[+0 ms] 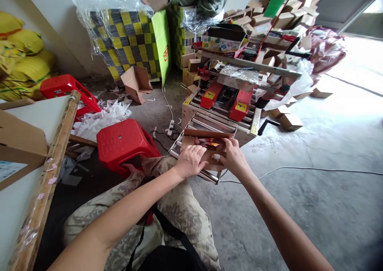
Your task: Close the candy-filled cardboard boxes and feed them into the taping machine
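An open, rectangular cardboard box (210, 156) sits on the near end of the roller conveyor (206, 124), whose cylinders are smooth metal; glossy red packets (206, 142) lie inside. The left hand (191, 161) covers its left side, the right hand (233, 156) bends over its right; whether either grips, one cannot tell. Left of the conveyor stands a moulded plastic stool (124, 143).

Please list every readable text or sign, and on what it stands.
None reads clearly.
Colourful box: white lettering, too blurred.
Green panel: red logo, unreadable.
Yellow stickers: dark symbols, no readable wording.
Label on left carton: blurred.
Packets in handled carton: unreadable.
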Action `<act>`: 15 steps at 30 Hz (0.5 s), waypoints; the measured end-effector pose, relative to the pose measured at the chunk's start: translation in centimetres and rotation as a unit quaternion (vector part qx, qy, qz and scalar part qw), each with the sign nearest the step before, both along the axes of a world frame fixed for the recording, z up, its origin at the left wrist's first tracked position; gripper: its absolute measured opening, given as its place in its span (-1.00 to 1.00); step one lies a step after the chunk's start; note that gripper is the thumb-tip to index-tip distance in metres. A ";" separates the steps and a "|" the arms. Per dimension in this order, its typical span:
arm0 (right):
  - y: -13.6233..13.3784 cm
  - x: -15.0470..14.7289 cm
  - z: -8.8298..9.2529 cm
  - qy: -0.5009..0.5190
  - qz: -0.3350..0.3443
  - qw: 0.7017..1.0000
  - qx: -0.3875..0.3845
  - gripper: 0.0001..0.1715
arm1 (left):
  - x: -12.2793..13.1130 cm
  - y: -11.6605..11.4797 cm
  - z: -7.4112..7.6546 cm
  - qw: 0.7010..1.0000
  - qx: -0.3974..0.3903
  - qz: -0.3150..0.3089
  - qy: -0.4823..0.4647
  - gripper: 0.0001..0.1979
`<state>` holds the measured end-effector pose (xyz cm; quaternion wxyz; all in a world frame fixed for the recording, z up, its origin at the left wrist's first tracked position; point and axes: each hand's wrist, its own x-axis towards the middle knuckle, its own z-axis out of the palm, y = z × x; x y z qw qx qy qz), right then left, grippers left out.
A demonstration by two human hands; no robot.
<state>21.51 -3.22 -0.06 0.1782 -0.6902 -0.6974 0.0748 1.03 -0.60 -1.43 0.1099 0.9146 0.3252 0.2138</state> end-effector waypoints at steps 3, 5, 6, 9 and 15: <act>0.3 0.0 0.2 -0.023 0.018 0.999 -0.018 -0.40 | 0.3 0.4 0.1 1.000 -0.018 0.000 0.009 -0.58; 0.3 -0.5 0.5 -0.049 0.023 0.998 -0.013 -0.49 | 0.5 0.6 0.0 1.000 -0.019 0.005 0.013 -0.56; 0.3 -0.9 0.7 -0.060 0.019 0.998 0.001 -0.51 | 0.6 0.7 -0.1 1.000 -0.017 0.008 0.013 -0.54; 0.9 -2.5 1.4 -0.088 0.014 0.993 0.076 -0.41 | 0.7 0.9 -0.3 1.000 -0.007 0.008 0.010 -0.50; 2.4 -3.4 1.9 -0.108 0.107 0.987 0.048 -0.22 | 0.5 1.0 -1.5 0.999 0.035 0.005 0.020 -0.50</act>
